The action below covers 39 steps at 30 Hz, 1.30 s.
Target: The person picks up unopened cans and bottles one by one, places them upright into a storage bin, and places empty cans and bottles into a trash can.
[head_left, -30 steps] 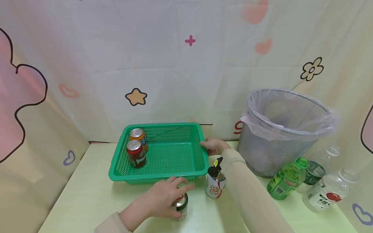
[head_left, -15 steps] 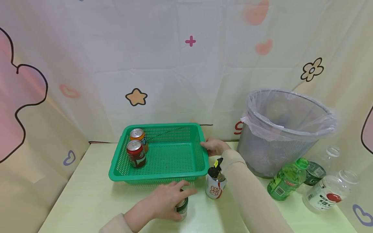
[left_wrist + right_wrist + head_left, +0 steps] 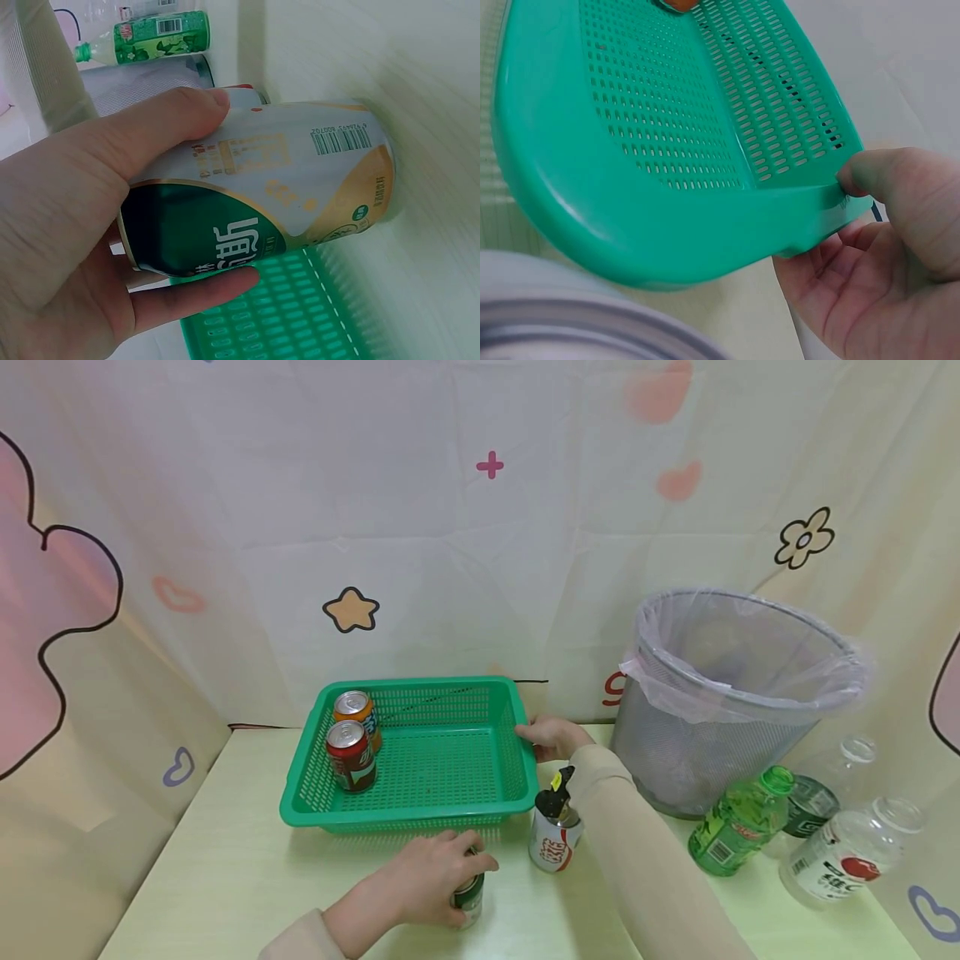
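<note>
My left hand (image 3: 431, 878) grips a green, white and gold drink can (image 3: 262, 187) that stands upright on the table, thumb on one side and fingers on the other. Part of the can is hidden under the hand in the head view. At the right end of the green plastic basket (image 3: 408, 817), my right hand (image 3: 553, 737) pinches the rim, thumb on top and fingers below. Inside the basket's left end stand a dark red can (image 3: 351, 758) and an orange can (image 3: 358, 710). A white and red can (image 3: 553, 843) stands near my right forearm, with a black piece at its top.
A mesh wastebasket (image 3: 675, 752) with a clear liner stands at the back right. Before it are a green bottle (image 3: 738, 827), a clear bottle with a dark label (image 3: 810, 806) and a clear bottle with a white label (image 3: 840, 860). A patterned cloth (image 3: 450, 568) hangs behind the table.
My left hand has shifted slightly right over the green can, and its raised fingers have come down around it. My right hand and the basket have stayed put.
</note>
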Tool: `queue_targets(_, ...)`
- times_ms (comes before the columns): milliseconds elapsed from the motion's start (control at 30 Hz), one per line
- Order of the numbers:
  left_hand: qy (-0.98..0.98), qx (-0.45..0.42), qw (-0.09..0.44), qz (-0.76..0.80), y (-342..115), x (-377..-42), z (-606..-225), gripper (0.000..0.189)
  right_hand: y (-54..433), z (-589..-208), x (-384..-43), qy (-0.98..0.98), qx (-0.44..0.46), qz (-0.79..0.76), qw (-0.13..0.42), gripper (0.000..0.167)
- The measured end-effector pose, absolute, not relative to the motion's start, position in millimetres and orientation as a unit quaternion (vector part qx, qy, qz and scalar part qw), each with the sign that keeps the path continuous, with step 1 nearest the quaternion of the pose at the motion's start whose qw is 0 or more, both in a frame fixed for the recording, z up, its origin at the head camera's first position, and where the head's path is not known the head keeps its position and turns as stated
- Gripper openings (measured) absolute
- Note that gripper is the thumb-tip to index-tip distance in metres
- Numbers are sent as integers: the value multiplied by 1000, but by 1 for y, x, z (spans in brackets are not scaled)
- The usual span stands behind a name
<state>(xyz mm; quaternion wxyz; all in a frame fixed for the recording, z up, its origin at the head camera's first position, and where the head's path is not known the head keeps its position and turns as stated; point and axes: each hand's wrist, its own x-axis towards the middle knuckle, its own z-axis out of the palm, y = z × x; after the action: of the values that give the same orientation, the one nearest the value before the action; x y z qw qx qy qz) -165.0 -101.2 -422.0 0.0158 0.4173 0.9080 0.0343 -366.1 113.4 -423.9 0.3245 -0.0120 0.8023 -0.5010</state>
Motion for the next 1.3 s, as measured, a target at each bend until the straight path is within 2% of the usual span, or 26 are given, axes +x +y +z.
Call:
queue_targets(167,910,413,25,21,-101,-166,-420,48,110,-418,-360,803,-4,-504,318,38)
queue_targets(533,912,408,39,-7,-98,-168,-416,47,108,-412,-358,798,-1,-511,319,38)
queue_targets(1300,895,442,35,-54,-95,-169,-415,45,109,-417,-356,798,11,-514,314,40)
